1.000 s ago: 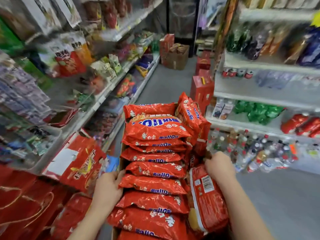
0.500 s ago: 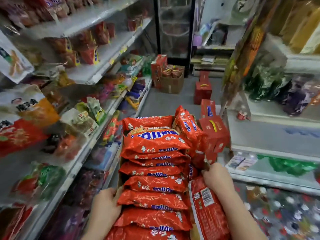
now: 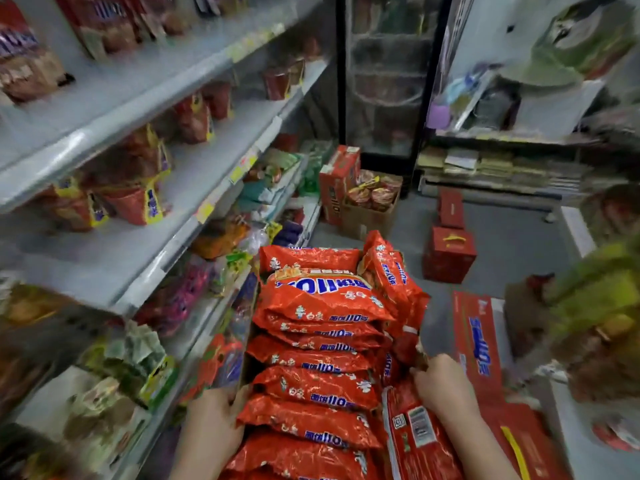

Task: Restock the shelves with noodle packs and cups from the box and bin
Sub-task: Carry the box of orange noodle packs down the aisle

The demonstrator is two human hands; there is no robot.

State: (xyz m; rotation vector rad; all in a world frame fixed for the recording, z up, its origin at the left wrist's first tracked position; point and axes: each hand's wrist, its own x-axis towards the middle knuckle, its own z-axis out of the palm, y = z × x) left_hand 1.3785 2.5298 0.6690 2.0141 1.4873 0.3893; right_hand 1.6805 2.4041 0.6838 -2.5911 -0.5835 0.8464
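I carry a cardboard box [image 3: 250,344] packed with several red noodle packs [image 3: 318,341] with blue lettering, held in front of my chest. My left hand [image 3: 216,424] grips the box's left wall near its near corner. My right hand [image 3: 441,386] grips the box's right side, fingers curled over the edge among the upright packs [image 3: 414,431]. Down the aisle an open brown box [image 3: 370,209] holds noodle cups [image 3: 375,194]. The shelves [image 3: 180,244] on my left carry blurred snack bags.
Red cartons stand on the grey floor: one tall by the cup box [image 3: 337,181], two with handles [image 3: 448,254] mid-aisle, a long one [image 3: 476,344] at my right. A dark glass-door fridge [image 3: 384,74] closes the aisle's end. Shelving [image 3: 588,358] crowds the right.
My view has swung upward and along the aisle, so the left shelves and far fridge now fill the frame. The box of packs stays in both hands, moving forward with me.
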